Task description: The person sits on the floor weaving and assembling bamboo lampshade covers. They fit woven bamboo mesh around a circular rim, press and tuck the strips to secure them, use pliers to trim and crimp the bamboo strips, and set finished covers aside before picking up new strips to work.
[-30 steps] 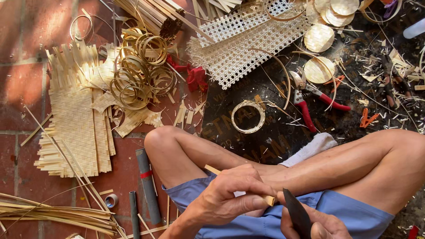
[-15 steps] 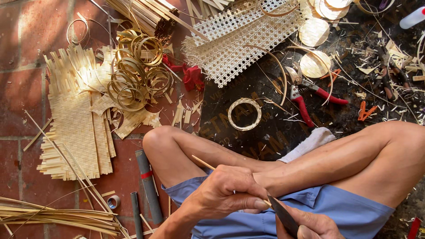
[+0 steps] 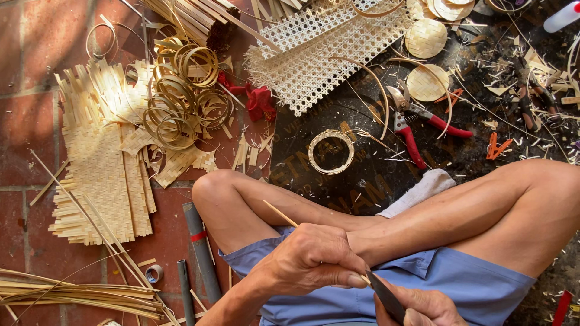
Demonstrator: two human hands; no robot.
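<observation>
1. At the lower centre of the head view, the left hand (image 3: 314, 259) is clenched around a thin stick (image 3: 279, 213), thumb pressed toward its near end.
2. The stick runs up and left out of the left hand, its free end over the bare thigh; the rest is hidden inside the fist.
3. The right hand (image 3: 423, 308) lies at the bottom edge, partly cut off, and grips a dark blade (image 3: 385, 296).
4. The blade's tip meets the stick just beside the left thumb; the two hands are nearly touching.
5. Both hands sit above the person's lap, over blue shorts (image 3: 423, 278) and crossed legs.
6. On the floor ahead of the knees: a small woven ring (image 3: 331, 151) on a dark mat (image 3: 362, 121), with red-handled shears (image 3: 411, 124) near it to the right.
7. Further out: an open-weave cane panel (image 3: 320, 54), round woven discs (image 3: 426, 37), and shavings scattered over the mat.
8. To the left on red brick: a plaited mat (image 3: 96, 169), coils of strip (image 3: 181, 96), and a bundle of splints (image 3: 60, 293) at the lower left.
9. Two grey tubes (image 3: 199, 247) lie beside the left thigh.
</observation>
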